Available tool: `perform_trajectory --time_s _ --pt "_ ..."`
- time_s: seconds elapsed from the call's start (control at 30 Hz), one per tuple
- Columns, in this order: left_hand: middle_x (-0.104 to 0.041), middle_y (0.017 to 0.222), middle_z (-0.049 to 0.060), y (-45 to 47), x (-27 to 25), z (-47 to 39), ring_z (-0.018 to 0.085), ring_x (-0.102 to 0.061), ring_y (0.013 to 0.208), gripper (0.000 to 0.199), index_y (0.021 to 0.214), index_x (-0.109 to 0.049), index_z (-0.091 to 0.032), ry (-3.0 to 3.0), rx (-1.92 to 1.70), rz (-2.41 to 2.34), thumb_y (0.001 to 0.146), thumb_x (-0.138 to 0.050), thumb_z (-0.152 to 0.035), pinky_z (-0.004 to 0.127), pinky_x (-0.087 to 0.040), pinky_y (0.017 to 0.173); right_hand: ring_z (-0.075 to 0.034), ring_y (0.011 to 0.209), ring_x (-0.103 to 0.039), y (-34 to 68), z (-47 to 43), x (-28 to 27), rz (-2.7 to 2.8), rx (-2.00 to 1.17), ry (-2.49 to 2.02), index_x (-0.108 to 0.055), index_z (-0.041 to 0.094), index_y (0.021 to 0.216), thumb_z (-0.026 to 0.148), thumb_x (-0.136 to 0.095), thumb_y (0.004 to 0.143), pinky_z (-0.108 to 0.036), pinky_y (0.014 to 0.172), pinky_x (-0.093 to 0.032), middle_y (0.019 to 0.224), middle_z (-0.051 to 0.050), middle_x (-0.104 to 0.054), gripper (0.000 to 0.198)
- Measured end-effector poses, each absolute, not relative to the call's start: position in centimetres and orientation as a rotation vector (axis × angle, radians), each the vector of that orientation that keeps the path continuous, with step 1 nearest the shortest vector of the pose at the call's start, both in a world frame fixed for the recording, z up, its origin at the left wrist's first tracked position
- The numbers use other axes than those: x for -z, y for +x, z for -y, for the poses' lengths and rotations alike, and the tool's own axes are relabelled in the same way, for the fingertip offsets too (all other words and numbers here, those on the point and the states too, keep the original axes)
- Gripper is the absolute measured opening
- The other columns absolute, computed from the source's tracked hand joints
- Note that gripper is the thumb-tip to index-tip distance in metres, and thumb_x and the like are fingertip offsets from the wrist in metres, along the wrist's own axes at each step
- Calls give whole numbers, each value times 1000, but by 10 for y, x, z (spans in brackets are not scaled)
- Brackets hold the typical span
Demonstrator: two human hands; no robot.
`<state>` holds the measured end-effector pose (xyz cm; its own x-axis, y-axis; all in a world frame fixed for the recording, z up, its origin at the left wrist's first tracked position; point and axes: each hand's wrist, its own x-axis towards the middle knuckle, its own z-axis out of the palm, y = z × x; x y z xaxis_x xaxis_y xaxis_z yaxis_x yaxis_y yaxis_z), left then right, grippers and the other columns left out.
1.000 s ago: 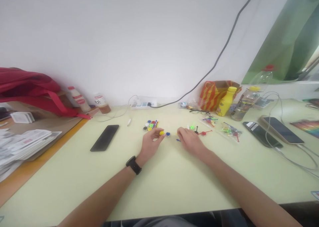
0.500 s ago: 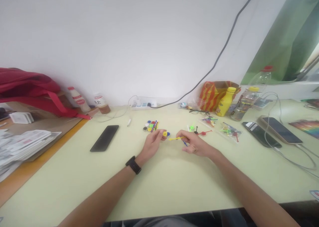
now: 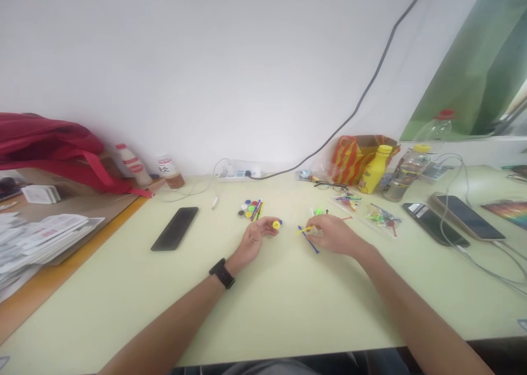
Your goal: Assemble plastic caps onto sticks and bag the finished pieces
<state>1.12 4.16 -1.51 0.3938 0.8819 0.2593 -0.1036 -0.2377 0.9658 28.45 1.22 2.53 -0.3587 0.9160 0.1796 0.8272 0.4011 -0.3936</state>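
My left hand (image 3: 256, 236) is closed on a small yellow disc (image 3: 276, 225) with a hole in its middle, at the fingertips. A blue disc (image 3: 280, 222) shows just behind it; whether the hand holds that one too is unclear. My right hand (image 3: 332, 234) pinches a thin yellow plastic stick (image 3: 303, 230), its free end pointing left. A blue stick (image 3: 312, 243) crosses under the yellow one, close by the fingers; I cannot tell whether it is held. Several coloured discs (image 3: 247, 207) and sticks (image 3: 257, 209) lie beyond my left hand.
Green pieces (image 3: 316, 212) lie behind my right hand, bagged parts (image 3: 382, 219) further right. A black phone (image 3: 175, 229) is on the left, two phones (image 3: 467, 217) with cables on the right. Bottles (image 3: 375, 169), glasses (image 3: 330, 186) and a power strip (image 3: 239, 173) line the back.
My right hand has shifted slightly right, and its yellow stick is further from the yellow disc. More of the blue stick shows below it. The yellow disc now faces me more.
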Motion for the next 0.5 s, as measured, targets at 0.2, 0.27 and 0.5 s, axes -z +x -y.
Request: perform_trajectory --time_s 0.2,0.27,0.5 --pt "-75 106 15 16 10 -38 24 -71 91 58 108 -74 -14 1488 -1163 -853 96 -48 -65 41 -59 88 -25 88 -67 273 -16 -14 2347 -286 -1550 -70 24 90 23 -61 90 -30 70 -41 91 -6 -73 9" --pt "-75 107 13 17 8 -37 23 -71 92 51 110 -74 -15 1498 -1159 -901 97 -52 -58 40 -59 89 -25 88 -67 268 -19 -10 2276 -158 -1634 -69 22 96 22 -58 93 -31 69 -40 95 -8 -72 11" --pt "-76 104 14 19 6 -35 24 -73 92 54 109 -74 -13 1459 -1154 -918 99 -48 -59 40 -60 88 -20 81 -61 269 -14 -23 2221 -316 -1355 -64 23 99 50 -51 101 -30 71 -41 90 -4 -64 31"
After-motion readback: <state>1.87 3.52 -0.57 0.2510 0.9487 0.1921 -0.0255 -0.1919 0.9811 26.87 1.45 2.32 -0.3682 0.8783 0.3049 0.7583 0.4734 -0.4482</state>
